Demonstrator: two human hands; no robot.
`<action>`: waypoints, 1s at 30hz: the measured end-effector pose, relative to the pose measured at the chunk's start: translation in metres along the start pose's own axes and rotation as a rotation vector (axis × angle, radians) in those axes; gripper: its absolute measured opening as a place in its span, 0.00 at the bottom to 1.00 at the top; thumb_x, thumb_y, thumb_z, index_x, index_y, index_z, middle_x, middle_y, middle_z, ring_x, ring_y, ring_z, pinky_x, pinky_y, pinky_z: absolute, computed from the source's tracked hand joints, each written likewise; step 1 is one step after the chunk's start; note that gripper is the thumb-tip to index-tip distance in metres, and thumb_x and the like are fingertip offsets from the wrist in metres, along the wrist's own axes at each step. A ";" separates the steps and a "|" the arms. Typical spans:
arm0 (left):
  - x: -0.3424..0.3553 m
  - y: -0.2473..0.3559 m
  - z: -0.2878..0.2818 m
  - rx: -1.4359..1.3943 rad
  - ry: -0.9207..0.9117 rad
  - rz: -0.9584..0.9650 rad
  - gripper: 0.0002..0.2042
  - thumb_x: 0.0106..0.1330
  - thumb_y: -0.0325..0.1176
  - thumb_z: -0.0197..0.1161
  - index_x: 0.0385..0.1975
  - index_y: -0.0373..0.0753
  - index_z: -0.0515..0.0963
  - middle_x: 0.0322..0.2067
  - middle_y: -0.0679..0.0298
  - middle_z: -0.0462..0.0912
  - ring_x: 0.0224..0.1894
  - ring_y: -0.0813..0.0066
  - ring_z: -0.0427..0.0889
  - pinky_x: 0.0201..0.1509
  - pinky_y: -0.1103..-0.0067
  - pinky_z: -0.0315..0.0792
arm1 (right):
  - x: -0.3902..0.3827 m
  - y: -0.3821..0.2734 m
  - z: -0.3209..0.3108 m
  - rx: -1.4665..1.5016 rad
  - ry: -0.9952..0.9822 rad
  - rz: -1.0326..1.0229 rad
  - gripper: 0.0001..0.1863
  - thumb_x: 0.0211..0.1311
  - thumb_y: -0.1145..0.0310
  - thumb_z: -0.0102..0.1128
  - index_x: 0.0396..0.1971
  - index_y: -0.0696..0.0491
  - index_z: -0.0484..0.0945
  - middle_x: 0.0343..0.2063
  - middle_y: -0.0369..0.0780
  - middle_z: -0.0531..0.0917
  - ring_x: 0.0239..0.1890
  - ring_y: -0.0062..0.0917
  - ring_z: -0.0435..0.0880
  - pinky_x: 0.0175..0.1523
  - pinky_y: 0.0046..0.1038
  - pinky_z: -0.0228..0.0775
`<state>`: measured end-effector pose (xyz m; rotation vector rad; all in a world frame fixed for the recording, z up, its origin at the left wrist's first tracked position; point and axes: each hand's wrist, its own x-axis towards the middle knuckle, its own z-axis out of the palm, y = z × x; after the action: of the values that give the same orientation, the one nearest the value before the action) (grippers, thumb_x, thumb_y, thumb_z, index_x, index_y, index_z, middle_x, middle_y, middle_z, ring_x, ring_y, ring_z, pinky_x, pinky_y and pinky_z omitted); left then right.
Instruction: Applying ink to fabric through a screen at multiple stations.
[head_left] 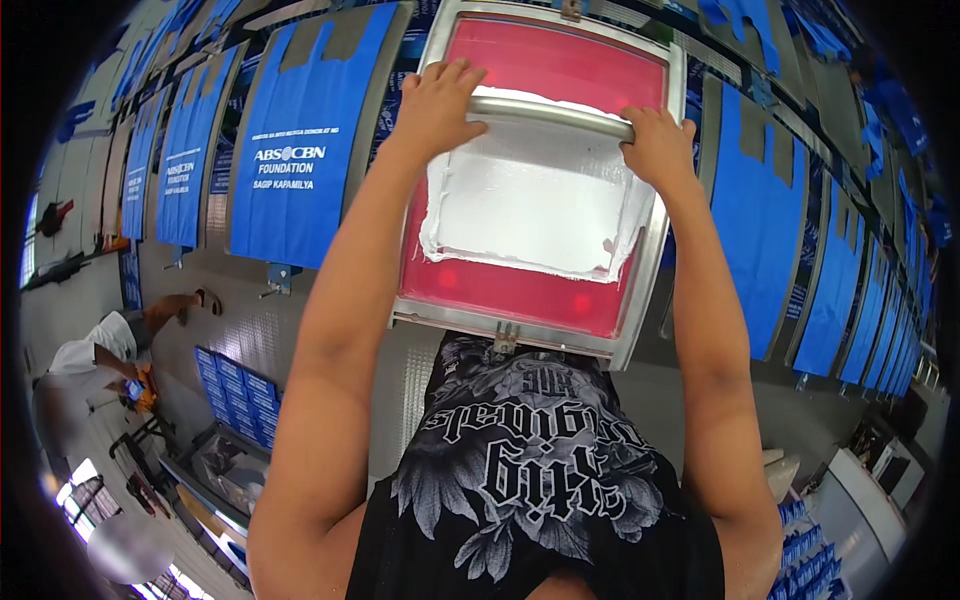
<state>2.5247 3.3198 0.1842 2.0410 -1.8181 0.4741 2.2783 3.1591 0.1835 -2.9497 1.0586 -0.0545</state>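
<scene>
A metal-framed printing screen (530, 305) with red mesh lies in front of me. White ink (530, 215) covers a broad rectangle in its middle, with smeared, uneven edges. Across the upper part of this white area lies a squeegee (550, 115) with a rounded grey handle. My left hand (437, 110) holds its left end, fingers above and thumb below. Around the right end, my right hand (660, 148) is closed, next to the frame's right side. The squeegee's lower edge cannot be told apart from the ink.
Blue bags (305, 140) lie flat on boards in a row to the left; more blue bags (757, 210) line the right. Metal clamps (280, 280) stick out below the boards. At the lower left, a person (105, 345) is by some equipment. A white cabinet (865, 500) stands at lower right.
</scene>
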 end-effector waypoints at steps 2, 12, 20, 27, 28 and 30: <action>-0.010 -0.006 0.020 -0.048 -0.492 -0.098 0.21 0.47 0.34 0.66 0.44 0.42 0.73 0.44 0.59 0.75 0.46 0.59 0.72 0.48 0.64 0.66 | -0.012 0.010 0.013 0.070 -0.197 0.045 0.14 0.50 0.71 0.54 0.39 0.47 0.76 0.36 0.37 0.80 0.44 0.32 0.77 0.51 0.49 0.59; -0.174 0.076 -0.075 -0.332 -0.442 -0.194 0.21 0.36 0.25 0.67 0.36 0.38 0.75 0.36 0.59 0.76 0.42 0.59 0.73 0.48 0.67 0.66 | -0.206 -0.058 -0.001 0.382 -0.092 0.002 0.19 0.37 0.78 0.55 0.36 0.52 0.74 0.31 0.39 0.76 0.40 0.34 0.74 0.54 0.43 0.58; -0.059 0.025 0.014 -0.245 -0.416 -0.252 0.14 0.41 0.29 0.67 0.32 0.43 0.81 0.26 0.56 0.81 0.33 0.55 0.80 0.38 0.66 0.74 | -0.082 0.005 0.051 0.143 0.007 0.003 0.19 0.37 0.73 0.61 0.37 0.47 0.80 0.27 0.41 0.82 0.34 0.34 0.80 0.51 0.39 0.64; -0.077 0.030 -0.035 -0.254 -0.825 -0.354 0.20 0.44 0.31 0.69 0.41 0.44 0.79 0.35 0.58 0.81 0.41 0.60 0.79 0.46 0.68 0.72 | -0.109 -0.019 -0.003 0.204 -0.382 0.067 0.24 0.38 0.75 0.59 0.43 0.47 0.79 0.32 0.43 0.82 0.41 0.35 0.79 0.57 0.42 0.59; -0.122 0.043 -0.049 -0.254 -0.676 -0.279 0.20 0.40 0.25 0.68 0.39 0.43 0.80 0.33 0.58 0.80 0.41 0.58 0.78 0.45 0.68 0.71 | -0.148 -0.035 -0.008 0.236 -0.359 0.076 0.24 0.37 0.77 0.59 0.42 0.47 0.79 0.36 0.40 0.82 0.44 0.34 0.77 0.63 0.46 0.50; -0.163 0.050 -0.043 -0.292 -0.585 -0.173 0.20 0.38 0.23 0.67 0.37 0.42 0.79 0.33 0.57 0.79 0.39 0.57 0.77 0.43 0.67 0.71 | -0.197 -0.052 0.012 0.347 -0.288 0.066 0.21 0.37 0.78 0.57 0.37 0.48 0.79 0.35 0.39 0.81 0.42 0.35 0.76 0.64 0.48 0.51</action>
<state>2.4562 3.4768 0.1463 2.2372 -1.8361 -0.4627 2.1596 3.3247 0.1663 -2.5184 0.9881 0.1645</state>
